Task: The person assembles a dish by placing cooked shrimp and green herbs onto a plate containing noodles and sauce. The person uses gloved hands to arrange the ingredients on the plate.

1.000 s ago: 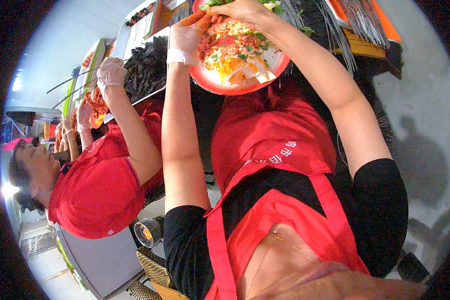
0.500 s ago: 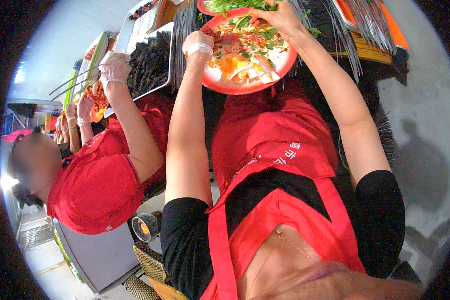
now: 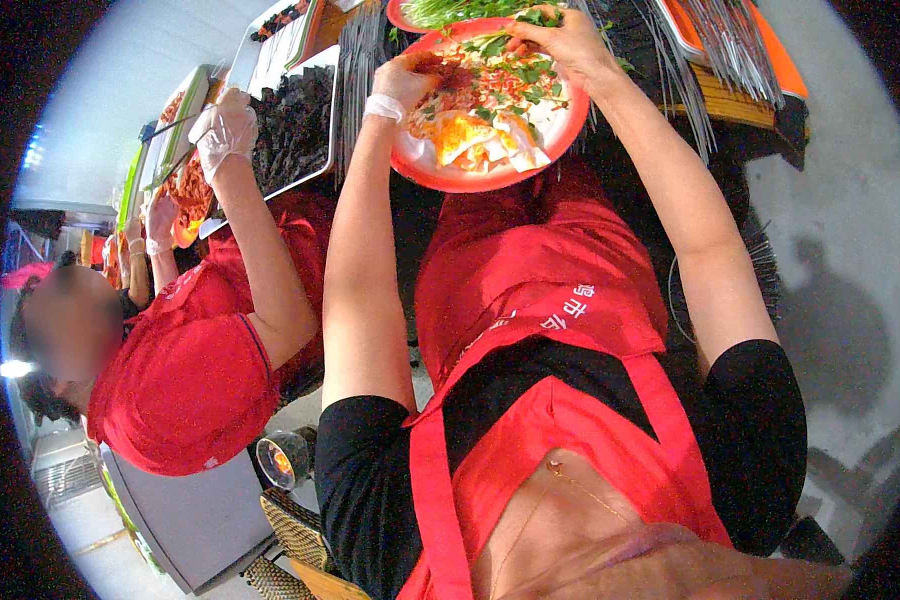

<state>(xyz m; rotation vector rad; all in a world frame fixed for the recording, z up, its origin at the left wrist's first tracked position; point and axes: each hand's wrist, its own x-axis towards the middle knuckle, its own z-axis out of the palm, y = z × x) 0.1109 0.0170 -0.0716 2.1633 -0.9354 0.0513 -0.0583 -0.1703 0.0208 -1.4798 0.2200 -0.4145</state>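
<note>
A round red-rimmed plate holds reddish minced food, chopped green leaves and whitish pieces stained orange. Over its left side is my left hand, in a thin clear glove bunched at the wrist. Its fingers are curled together at the reddish food; what they hold is hidden. At the far right of the plate my right hand is closed, with sprigs of leafy herbs showing at its fingers. Beyond is a second red plate with thin green stalks, cut off by the view.
Thin metal skewers lie at the right and left of the plate. A white tray holds dark strips. At my left a co-worker in a red apron works with a gloved hand. A wooden table edge shows at right.
My left hand has turned and opened out slightly from a tighter fist, its fingers now visible at the reddish food. The plate sits slightly further left in view. The co-worker's gloved hand has shifted.
</note>
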